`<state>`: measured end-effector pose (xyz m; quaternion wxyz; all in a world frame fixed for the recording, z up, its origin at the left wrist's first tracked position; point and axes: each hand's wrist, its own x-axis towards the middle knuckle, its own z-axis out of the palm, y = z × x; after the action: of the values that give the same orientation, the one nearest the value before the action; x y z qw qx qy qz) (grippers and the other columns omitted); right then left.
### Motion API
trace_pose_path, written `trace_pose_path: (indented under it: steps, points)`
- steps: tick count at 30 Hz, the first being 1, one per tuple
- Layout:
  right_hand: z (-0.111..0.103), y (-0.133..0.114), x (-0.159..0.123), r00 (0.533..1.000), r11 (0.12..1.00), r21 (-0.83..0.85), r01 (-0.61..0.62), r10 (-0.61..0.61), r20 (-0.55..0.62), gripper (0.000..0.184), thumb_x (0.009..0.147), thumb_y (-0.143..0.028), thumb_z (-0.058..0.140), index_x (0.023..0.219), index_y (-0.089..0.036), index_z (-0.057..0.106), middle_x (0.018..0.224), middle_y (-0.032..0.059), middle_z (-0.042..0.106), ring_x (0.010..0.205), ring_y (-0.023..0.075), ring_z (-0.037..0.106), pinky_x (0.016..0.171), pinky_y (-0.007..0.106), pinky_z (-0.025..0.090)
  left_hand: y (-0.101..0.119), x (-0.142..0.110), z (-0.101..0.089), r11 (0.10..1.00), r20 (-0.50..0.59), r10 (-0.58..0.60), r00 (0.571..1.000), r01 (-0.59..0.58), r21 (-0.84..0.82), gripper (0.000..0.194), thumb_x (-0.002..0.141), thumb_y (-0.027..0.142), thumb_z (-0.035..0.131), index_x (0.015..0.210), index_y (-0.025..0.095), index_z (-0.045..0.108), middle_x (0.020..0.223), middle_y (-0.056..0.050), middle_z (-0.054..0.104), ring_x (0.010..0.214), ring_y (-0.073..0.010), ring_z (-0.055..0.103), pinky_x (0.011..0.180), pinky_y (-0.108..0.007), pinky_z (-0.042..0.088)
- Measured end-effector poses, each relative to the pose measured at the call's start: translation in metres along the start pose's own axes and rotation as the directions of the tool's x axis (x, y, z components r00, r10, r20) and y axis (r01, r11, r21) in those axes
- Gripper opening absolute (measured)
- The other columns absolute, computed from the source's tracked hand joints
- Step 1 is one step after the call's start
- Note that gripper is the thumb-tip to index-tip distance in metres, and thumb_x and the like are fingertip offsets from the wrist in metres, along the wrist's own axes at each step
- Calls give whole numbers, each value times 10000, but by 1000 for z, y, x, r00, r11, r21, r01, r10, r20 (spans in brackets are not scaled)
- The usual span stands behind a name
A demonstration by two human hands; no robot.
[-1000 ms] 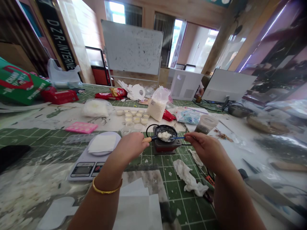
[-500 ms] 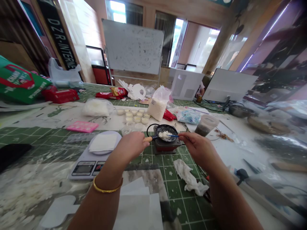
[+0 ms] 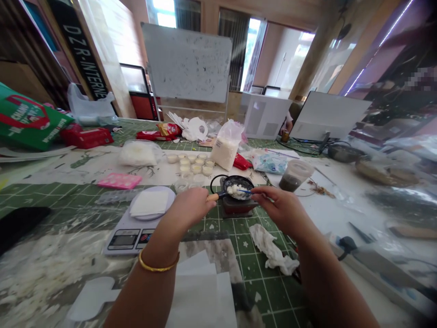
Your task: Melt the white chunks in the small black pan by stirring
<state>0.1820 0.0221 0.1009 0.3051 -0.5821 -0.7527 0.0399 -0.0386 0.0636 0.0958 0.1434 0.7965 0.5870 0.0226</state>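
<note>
My left hand [image 3: 193,206] is closed round the wooden handle [image 3: 212,197] of a small black frying pan [image 3: 251,183]. The pan rests on a small dark red hot plate [image 3: 235,208]. White lumpy stuff [image 3: 234,189], like wax flakes, lies in the pan. Pinched in my right hand [image 3: 276,205] is a thin blue stick [image 3: 244,192], its far end in the white lumps; what kind of tool it is, I cannot make out. Left of the pan stands a kitchen scale [image 3: 123,239] with white square sheets [image 3: 149,203] on its plate.
Several small cups of pale wax [image 3: 196,168] stand behind the pan, beside a bag of white pellets [image 3: 225,148]. A plastic cup [image 3: 296,175] is at the right, crumpled tissue [image 3: 273,250] in front. A power strip [image 3: 372,273] lies at the right, a pink mould [image 3: 119,181] at the left.
The blue stick has shifted slightly left in the pan with my right hand, and the white lumps sit a little differently. My left hand keeps its hold on the handle. The view has tilted slightly.
</note>
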Motion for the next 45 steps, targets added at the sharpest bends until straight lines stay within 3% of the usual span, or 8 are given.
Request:
trace_pose_path:
  steps: [3,10,14,18,23,27,40,45]
  points:
    - [6,1,2,999,991,132,-1,-3,32,219,777,-370,538,903,-246,668,825,0,701,741,153,632,670,251,452,-1,2,2,1000,-9,3,1000,-3,0,291,767,419,395,720,193,572,746,-55,631,637,-188,554,487,-260,287]
    - [10,0,6,971,990,141,-22,54,-233,212,833,-340,463,926,-208,602,819,24,692,744,160,620,685,268,436,-3,0,0,1000,2,4,1000,-4,-2,308,772,422,392,725,190,589,765,-63,639,646,-193,557,495,-263,299]
    - [12,0,6,985,996,86,-3,18,-171,194,845,-309,439,902,-204,592,808,30,690,718,159,615,673,266,432,-1,0,-1,1000,-2,-3,1000,3,-1,297,768,417,402,737,195,597,760,-60,642,646,-194,559,503,-263,309]
    - [14,3,5,966,997,77,-4,24,-258,197,847,-316,437,919,-204,582,825,32,687,743,160,616,683,262,433,-1,1,0,1000,-2,1,1000,-1,14,312,773,429,400,752,195,606,778,-65,647,655,-201,562,517,-268,323]
    - [16,4,6,984,1000,18,-9,12,-180,191,844,-301,436,893,-197,589,799,41,683,741,169,612,688,269,431,0,2,0,1000,5,4,1000,-4,10,318,777,432,397,742,193,605,754,-62,642,643,-194,561,517,-267,319]
    - [14,1,4,972,999,49,-11,22,-236,200,850,-317,429,926,-211,581,831,32,683,749,158,608,686,254,425,1,3,0,1000,5,8,1000,-8,14,335,785,429,380,732,184,602,760,-71,640,642,-191,560,512,-266,314]
    - [26,-3,6,999,994,103,-34,37,-26,247,842,-351,442,959,-212,610,853,24,671,755,152,599,675,256,425,1,-2,-3,1000,19,-11,1000,11,-3,295,789,400,394,757,188,597,758,-64,635,633,-190,558,501,-265,309]
    - [21,-2,2,983,998,54,-11,21,-182,286,867,-343,389,992,-195,599,916,65,676,857,183,603,730,291,433,-1,-2,-3,1000,5,13,1000,-13,-1,292,788,402,396,734,186,586,762,-65,636,643,-184,558,497,-257,292]
